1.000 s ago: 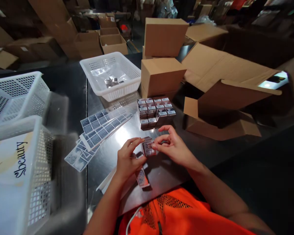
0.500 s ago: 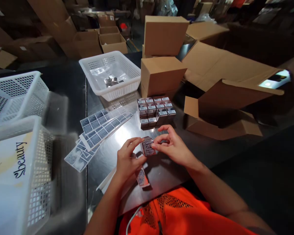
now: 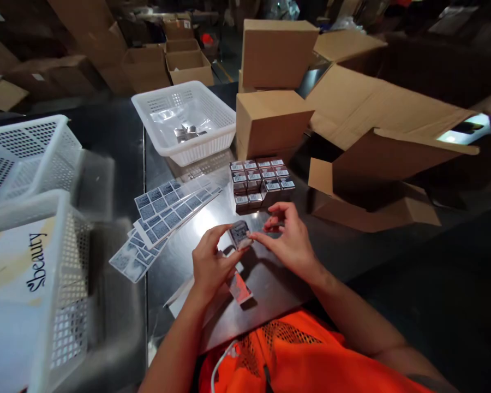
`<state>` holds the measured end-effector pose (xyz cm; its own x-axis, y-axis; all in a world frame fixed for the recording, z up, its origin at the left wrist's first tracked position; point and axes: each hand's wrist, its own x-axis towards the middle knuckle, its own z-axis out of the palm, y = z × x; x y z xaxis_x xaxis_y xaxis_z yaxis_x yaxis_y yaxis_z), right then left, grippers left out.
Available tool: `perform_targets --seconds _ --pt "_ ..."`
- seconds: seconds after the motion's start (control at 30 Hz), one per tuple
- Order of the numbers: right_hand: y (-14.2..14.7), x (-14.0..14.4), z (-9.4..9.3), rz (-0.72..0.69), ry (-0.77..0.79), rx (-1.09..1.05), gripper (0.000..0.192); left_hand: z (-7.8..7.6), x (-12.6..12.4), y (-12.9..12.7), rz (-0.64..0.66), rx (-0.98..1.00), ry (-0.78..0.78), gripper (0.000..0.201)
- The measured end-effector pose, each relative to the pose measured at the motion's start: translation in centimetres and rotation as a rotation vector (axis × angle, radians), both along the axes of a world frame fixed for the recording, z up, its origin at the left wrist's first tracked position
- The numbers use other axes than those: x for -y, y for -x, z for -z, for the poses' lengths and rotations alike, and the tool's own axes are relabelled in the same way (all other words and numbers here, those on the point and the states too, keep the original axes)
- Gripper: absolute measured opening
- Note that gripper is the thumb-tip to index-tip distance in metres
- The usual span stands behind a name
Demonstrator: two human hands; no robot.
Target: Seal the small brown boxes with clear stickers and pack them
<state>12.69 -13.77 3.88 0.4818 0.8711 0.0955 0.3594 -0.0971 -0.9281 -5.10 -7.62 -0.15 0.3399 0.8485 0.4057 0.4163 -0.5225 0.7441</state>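
Note:
My left hand [image 3: 215, 259] grips a small box [image 3: 239, 234] between thumb and fingers, its dark printed label facing up. My right hand [image 3: 290, 237] is beside it, the thumb reaching to the box's lower right edge and the other fingers apart from it, loosely curled. Below my left hand lies another small box with an orange-red side [image 3: 241, 287], partly hidden. A block of small dark boxes with barcodes [image 3: 262, 183] stands just beyond my hands. Sheets of dark printed labels [image 3: 159, 218] fan out to the left on the metal table [image 3: 278, 289].
A white plastic basket [image 3: 188, 147] with a clear bag and shiny pieces stands at the back. Stacked brown cartons [image 3: 276, 120] are behind the small boxes. An open carton [image 3: 376, 202] is at right. More white baskets [image 3: 65, 262] stand at left.
The held box has moved slightly left and up and is tilted more. My right index finger has lifted away, with the thumb still at the box. The view has shifted a little.

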Motion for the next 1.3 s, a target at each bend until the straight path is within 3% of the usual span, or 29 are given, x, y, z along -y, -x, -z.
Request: perform_targets --seconds 0.07,0.13,0.2,0.27,0.33,0.43,0.6,0.73,0.83,0.9,1.0,1.1,1.2,1.3 --pt "0.7 0.7 0.2 -0.060 -0.030 0.054 0.056 0.0 -0.3 0.2 -0.148 -0.010 -0.016 0.045" --pt "1.8 1.5 0.7 -0.234 0.018 0.087 0.054 0.1 -0.7 0.4 -0.273 -0.020 -0.039 0.046" --pt "3.1 2.0 1.5 -0.384 0.092 0.092 0.055 0.2 -0.9 0.5 -0.351 -0.025 -0.050 0.048" --pt "4.0 2.0 2.4 -0.448 0.133 0.073 0.048 0.3 -1.1 0.5 -0.385 -0.031 -0.050 0.050" --pt "4.5 1.8 3.1 -0.453 0.100 0.116 0.030 0.5 -1.1 0.5 -0.397 -0.042 -0.035 0.051" --pt "4.5 1.6 3.5 -0.459 -0.059 0.369 0.014 0.6 -1.2 0.6 -0.414 -0.057 0.026 0.050" --pt "4.8 2.0 3.6 -0.308 -0.333 0.845 0.019 0.3 -1.2 0.7 -0.417 -0.062 0.138 0.052" --pt "4.9 2.6 3.6 -0.296 -0.450 0.931 0.019 0.0 -1.4 0.5 -0.464 -0.056 0.241 0.052" --pt "4.2 3.4 2.3 -0.448 -0.499 0.719 0.015 -0.2 -1.6 0.4 -0.436 0.026 0.331 0.051" --pt "3.1 3.8 0.9 -0.539 -0.506 0.437 0.013 -0.2 -1.6 0.3 -0.328 0.165 0.413 0.050" --pt "1.1 3.4 -1.1 -0.417 -0.447 -0.006 0.009 -0.4 -1.3 0.1 -0.088 0.394 0.567 0.052" --pt "-0.9 2.1 -2.3 -0.298 -0.274 -0.362 0.026 -0.7 -0.7 -0.1 0.097 0.504 0.690 0.056" --pt "-2.1 1.0 -2.7 -0.381 -0.055 -0.595 0.032 -0.8 -0.2 -0.1 0.210 0.521 0.767 0.056" --pt "-2.3 0.6 -2.9 -0.447 0.061 -0.678 0.048 -0.3 0.0 0.0 0.305 0.522 0.779 0.054"
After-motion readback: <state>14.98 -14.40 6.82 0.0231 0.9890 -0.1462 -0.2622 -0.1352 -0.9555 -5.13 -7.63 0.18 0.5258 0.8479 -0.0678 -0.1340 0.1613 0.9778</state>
